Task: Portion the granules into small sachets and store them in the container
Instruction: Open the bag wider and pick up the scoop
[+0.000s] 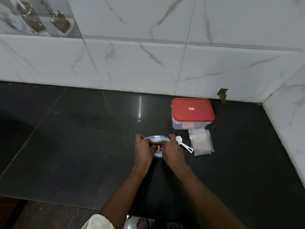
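Observation:
A blue-and-white granule packet [156, 139] stands on the black counter [82, 146], and both hands grip it. My left hand [144, 150] holds its left side and my right hand [171, 150] holds its right side, fingers curled round its top. A white plastic scoop [182, 143] lies just right of my right hand. Small clear sachets [200, 142], holding white granules, lie flat beside the scoop. Behind them stands a clear container with a red lid [192, 109], closed.
A white marble-tiled wall [148, 63] runs along the back of the counter and turns forward at the right corner. The counter's front edge lies near the bottom of the view, with floor below it.

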The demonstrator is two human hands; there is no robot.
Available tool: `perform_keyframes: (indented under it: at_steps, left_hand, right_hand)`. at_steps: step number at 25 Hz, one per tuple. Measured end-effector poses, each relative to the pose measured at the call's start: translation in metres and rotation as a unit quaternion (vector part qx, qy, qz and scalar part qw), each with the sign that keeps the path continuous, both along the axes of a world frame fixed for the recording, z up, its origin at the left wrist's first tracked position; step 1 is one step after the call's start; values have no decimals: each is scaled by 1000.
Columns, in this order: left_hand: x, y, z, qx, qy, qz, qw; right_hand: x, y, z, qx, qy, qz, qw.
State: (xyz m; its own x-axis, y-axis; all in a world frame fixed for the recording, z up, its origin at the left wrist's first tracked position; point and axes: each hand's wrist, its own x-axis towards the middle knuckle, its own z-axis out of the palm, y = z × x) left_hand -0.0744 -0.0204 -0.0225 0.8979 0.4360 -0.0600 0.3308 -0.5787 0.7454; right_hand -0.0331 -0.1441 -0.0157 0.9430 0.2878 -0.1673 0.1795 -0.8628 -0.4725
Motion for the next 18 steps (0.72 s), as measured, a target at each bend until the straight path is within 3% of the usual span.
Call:
perform_keyframes:
  at_steps: [5, 8, 12, 18]
  left_hand:
    - [0, 8, 2, 91, 92, -113, 985]
    - [7, 11, 8, 28, 132, -72, 988]
    - [6, 1, 4, 25, 79, 33, 996]
    - [12, -5, 1, 8, 35, 43, 998]
  right_hand:
    - [4, 5, 3, -27, 33, -12, 999]
    - [9, 9, 4, -15, 46, -37, 998]
    - [9, 12, 5, -21, 4, -100, 995]
    - [5, 15, 7, 66, 15, -128, 989]
